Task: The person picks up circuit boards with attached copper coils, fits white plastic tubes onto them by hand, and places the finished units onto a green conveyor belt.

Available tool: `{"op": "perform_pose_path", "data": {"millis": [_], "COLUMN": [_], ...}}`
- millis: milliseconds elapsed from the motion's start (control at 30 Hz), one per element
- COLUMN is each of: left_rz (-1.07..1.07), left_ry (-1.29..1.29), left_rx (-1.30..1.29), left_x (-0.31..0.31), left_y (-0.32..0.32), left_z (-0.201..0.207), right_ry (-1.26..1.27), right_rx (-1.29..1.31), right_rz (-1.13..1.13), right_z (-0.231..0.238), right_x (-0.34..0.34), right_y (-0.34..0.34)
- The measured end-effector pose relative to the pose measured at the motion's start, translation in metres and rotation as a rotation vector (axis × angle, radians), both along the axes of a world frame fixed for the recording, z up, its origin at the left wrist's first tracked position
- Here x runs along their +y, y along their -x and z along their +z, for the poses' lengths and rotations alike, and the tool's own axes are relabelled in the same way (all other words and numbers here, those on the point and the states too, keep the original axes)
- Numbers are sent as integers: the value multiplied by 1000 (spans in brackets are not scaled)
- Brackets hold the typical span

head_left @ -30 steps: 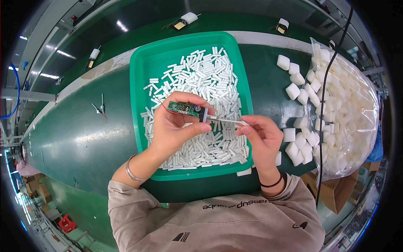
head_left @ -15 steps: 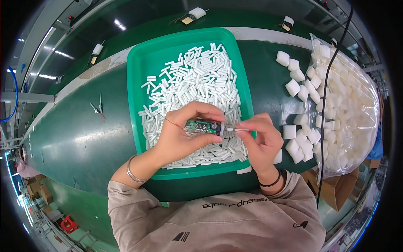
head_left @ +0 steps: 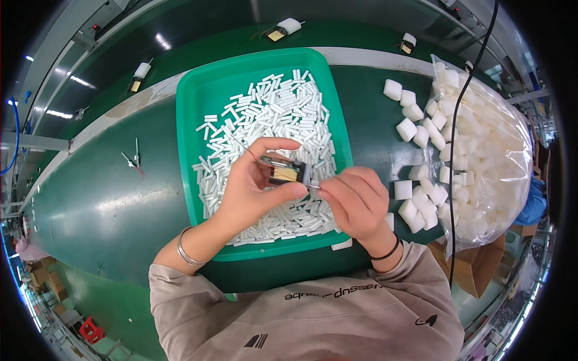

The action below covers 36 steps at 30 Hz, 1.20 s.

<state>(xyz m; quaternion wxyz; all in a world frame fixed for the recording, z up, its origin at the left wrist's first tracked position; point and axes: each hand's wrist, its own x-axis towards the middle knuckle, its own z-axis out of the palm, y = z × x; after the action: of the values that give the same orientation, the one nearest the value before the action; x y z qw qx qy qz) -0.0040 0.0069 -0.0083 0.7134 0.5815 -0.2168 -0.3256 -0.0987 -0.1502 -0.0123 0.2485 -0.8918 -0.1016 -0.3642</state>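
Over the tray, my left hand [head_left: 250, 186] is closed around a small electronic module [head_left: 285, 174] with a black body, a pale yellow block and thin wires. A thin wire rises from the module past my left fingers. My right hand [head_left: 358, 201] pinches a thin light-coloured pin or tube [head_left: 313, 186] at the module's right end; the fingertips partly hide it. Under both hands is a green tray [head_left: 186, 90] holding many short white tubes [head_left: 289, 96].
On the right, white foam blocks [head_left: 406, 129] lie beside a clear bag [head_left: 494, 150] full of them. A black cable [head_left: 456, 150] hangs in front of the bag. Similar modules [head_left: 283, 30] rest along the far strip. Small wired parts [head_left: 133, 157] lie left of the tray.
The module has turned in my left hand: its green circuit board faced up before, now its yellow block does. My right hand has shifted left and slightly down, still pinching.
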Motion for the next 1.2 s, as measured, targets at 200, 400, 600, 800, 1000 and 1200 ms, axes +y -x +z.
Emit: {"op": "perform_pose_path", "data": {"millis": [200,400,600,800,1000,1200], "left_rz": [155,130,126,134,67,-10], "left_ry": [44,84,97,137,307,171], "left_rx": [120,144,168,93,-128,-229], "left_x": [5,-1,0,3,7,5], "left_y": [-11,-13,-14,-9,-5,-1], "left_z": [-4,-6,-7,-4,-9,0], "right_ry": [158,622,219,-838,-1142,-1202], "right_rx": [156,542,570,553,317,86], "right_rz": [-250,-911,-578,-1,45,50], "right_z": [19,-18,-4,28,3,-12], "right_x": [-73,-163,-146,-60,10,29], "right_y": [-52,-70,-64,-19,12,13]}}
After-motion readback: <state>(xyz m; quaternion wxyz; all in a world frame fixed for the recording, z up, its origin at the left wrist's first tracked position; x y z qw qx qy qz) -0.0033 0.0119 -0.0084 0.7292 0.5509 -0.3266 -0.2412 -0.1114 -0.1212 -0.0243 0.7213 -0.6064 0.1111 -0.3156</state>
